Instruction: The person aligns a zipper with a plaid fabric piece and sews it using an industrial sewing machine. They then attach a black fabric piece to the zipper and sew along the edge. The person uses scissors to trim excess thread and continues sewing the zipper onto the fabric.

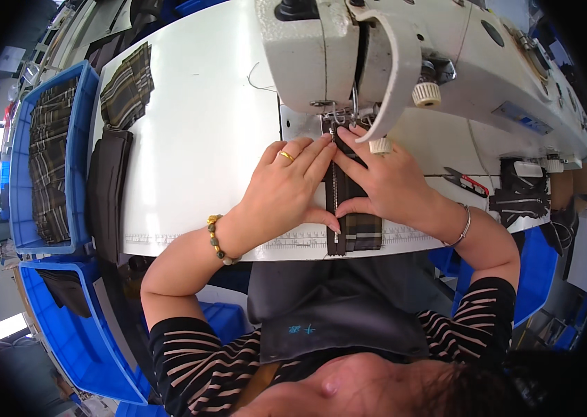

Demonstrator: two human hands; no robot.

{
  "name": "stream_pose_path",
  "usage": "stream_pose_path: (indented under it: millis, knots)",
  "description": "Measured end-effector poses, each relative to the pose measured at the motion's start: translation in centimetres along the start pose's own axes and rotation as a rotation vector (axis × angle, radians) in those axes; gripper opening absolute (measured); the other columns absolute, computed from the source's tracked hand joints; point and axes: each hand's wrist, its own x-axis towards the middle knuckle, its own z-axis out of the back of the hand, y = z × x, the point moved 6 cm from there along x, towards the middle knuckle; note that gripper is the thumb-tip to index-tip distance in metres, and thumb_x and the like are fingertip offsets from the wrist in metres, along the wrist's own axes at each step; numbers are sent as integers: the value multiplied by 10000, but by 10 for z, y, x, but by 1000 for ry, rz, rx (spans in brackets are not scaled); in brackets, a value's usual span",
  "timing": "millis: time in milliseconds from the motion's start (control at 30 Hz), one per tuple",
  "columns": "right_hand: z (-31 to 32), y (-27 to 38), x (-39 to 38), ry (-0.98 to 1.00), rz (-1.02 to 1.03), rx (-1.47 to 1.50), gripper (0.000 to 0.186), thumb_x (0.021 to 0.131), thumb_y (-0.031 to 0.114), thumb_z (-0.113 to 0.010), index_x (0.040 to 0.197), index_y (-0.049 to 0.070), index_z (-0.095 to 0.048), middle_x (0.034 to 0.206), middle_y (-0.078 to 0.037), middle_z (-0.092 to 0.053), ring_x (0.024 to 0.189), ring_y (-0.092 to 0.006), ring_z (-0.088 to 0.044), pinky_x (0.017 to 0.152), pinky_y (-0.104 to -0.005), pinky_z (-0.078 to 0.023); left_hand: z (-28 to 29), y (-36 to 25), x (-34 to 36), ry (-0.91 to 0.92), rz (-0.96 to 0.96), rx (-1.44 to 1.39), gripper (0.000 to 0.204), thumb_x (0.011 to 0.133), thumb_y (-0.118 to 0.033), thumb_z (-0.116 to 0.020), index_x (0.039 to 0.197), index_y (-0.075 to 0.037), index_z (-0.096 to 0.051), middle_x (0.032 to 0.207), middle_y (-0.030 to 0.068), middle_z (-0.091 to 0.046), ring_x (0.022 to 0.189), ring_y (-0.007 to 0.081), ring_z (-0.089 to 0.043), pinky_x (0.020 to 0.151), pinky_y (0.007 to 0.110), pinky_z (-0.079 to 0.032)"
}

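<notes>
My left hand (286, 184) lies flat on a dark fabric strip with a zipper (335, 201), fingers stretched toward the needle and presser foot (339, 115) of a white sewing machine (377, 48). My right hand (384, 177) presses the same strip from the right side, fingertips close to the foot. Between my hands the zipper runs straight back to the needle. A plaid piece (364, 233) joined to the strip hangs over the table's front edge. Neither hand grips; both hold the fabric down against the white table (196, 139).
A plaid fabric stack (127, 87) and a dark folded pile (107, 187) sit at the table's left. Blue bins (50, 153) with plaid pieces stand further left, another blue bin (78, 326) below. Thread snips (467, 182) and dark zipper pieces (519, 198) lie to the right.
</notes>
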Motion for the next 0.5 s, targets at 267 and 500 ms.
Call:
stream_pose_path:
  millis: [267,500]
  knots:
    - [-2,1,-2,30,-27,12,931,650,595,-836,1369,31,-657,1438,-197,-592,1257,-366,-600,1040,-464,-496,25,20,-28,-75,150,197,688,829,-494,-782,1350,-67,-641,1407,100,-637,1316,317,-576,1089,448,-458]
    - [-2,3,-2,-8,3,-5,922,679,604,-812,1376,23,-651,1430,-205,-589,1308,-385,-574,1060,-473,-488,121,135,-185,-266,870,719,223,997,-252,-678,1143,-102,-755,1127,52,-757,1004,319,-710,820,414,-582]
